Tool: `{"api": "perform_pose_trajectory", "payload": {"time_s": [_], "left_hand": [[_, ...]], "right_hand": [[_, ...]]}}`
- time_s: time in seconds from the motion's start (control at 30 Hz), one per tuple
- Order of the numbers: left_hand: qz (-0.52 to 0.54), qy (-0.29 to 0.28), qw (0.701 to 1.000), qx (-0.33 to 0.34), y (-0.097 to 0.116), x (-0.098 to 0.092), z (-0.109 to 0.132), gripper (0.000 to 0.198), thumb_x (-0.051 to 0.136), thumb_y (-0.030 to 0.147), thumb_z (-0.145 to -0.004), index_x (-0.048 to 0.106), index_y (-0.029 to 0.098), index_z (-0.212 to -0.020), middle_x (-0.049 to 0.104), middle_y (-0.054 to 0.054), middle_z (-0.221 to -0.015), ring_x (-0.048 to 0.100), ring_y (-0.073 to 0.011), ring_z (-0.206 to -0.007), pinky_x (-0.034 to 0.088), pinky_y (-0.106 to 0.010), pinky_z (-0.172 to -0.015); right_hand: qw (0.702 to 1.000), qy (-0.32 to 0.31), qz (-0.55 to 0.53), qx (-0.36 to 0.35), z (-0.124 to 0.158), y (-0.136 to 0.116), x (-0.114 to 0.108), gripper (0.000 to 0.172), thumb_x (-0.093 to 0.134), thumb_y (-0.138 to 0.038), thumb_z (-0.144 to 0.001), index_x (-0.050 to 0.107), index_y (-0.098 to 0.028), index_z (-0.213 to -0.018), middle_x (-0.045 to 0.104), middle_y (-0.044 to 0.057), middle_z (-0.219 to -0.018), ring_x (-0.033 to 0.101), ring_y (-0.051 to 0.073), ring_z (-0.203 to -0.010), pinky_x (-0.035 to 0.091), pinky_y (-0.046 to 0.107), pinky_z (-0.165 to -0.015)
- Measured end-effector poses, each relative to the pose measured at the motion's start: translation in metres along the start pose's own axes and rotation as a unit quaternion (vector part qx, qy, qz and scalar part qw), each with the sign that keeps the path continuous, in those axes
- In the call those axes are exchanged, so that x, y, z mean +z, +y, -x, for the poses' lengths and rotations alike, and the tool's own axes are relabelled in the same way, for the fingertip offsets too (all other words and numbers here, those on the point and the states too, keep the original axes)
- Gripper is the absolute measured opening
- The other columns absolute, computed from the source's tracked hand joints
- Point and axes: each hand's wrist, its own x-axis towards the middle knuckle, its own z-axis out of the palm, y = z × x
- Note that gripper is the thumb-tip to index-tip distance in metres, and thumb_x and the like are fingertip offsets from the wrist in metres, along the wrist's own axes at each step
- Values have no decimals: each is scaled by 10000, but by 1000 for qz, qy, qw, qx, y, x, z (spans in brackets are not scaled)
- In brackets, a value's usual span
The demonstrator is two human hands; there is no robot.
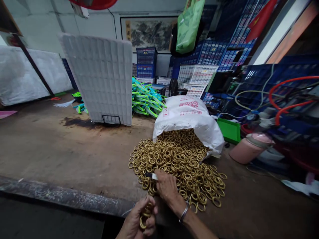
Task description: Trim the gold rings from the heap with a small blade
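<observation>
A heap of brass-coloured rings (174,162) spills from an open white sack (189,116) lying on the brown worktable (62,149). My left hand (138,222), at the table's near edge, is closed round a small bunch of rings (146,214). My right hand (166,187), with a metal bracelet on the wrist, rests on the near side of the heap. It pinches a thin dark stick with a white band (151,175) that points left over the rings.
A white gridded panel (99,76) stands upright at the back of the table. Green-and-blue bundles (146,99) lie behind it. A pink cylinder (249,147), a green tray (229,130), hoses and blue crates (147,61) crowd the right and back. A dark strip edges the table front.
</observation>
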Motion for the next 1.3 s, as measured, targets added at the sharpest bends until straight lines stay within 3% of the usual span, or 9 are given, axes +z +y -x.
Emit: {"api": "perform_pose_trajectory", "payload": {"time_s": [0.2,0.47,0.67,0.73,0.8,0.93,1.07,1.17,1.3], "left_hand": [[-68,68,993,72,5,10,-9,355,696,417,-618,465,149,-654,516,39,-613,362,-7,-379,162,-147,-358],[-230,151,933,233,6,20,-30,487,650,528,-621,526,163,-919,472,84,-506,312,-27,-338,234,-154,-337],[-266,136,914,274,0,24,-30,333,636,456,-680,570,143,-770,527,31,-587,415,-52,-442,342,-170,-436],[-268,140,910,285,0,25,-28,291,623,431,-694,566,147,-720,521,31,-567,445,-73,-477,375,-185,-483],[-299,148,893,304,2,24,-25,233,600,385,-718,567,156,-692,539,24,-576,476,-96,-519,397,-202,-533],[-413,161,824,354,6,18,-21,140,567,298,-739,609,177,-682,593,-10,-662,528,-149,-651,410,-241,-648],[-476,159,775,384,5,16,-18,116,555,263,-747,647,191,-740,623,-40,-740,541,-176,-720,402,-270,-707],[-449,135,811,349,5,20,-15,152,536,295,-769,630,177,-788,621,-32,-744,544,-152,-685,412,-252,-672],[-349,100,910,197,6,24,-14,260,525,427,-759,543,167,-763,484,50,-533,402,-66,-402,314,-189,-419]], "right_hand": [[972,82,-215,45,3,14,4,162,409,-201,-776,570,-189,-763,608,18,-653,538,136,-602,347,222,-565],[796,13,-581,171,20,5,0,237,536,-417,-691,466,-194,-654,416,-72,-481,329,77,-416,273,199,-396],[700,-28,-687,193,38,-17,-7,321,581,-489,-676,450,-197,-659,418,-75,-498,318,56,-383,268,189,-375],[715,-34,-674,183,39,-16,-4,322,581,-490,-675,455,-195,-645,431,-67,-499,358,67,-402,303,195,-395],[761,-22,-628,163,38,-10,-2,282,569,-460,-690,489,-190,-666,468,-51,-511,422,91,-452,349,207,-440],[845,10,-521,121,37,-1,-6,241,513,-417,-741,556,-188,-805,517,-36,-554,467,117,-517,388,223,-507],[885,23,-457,86,37,-1,-8,244,493,-414,-752,542,-185,-682,489,-30,-576,434,112,-544,368,213,-508],[887,15,-453,90,37,-4,-4,275,454,-424,-764,508,-187,-637,464,-32,-579,421,112,-555,366,214,-520],[880,-4,-466,97,39,-5,-4,266,453,-426,-757,502,-186,-654,474,-28,-603,431,115,-570,367,218,-531]]}}
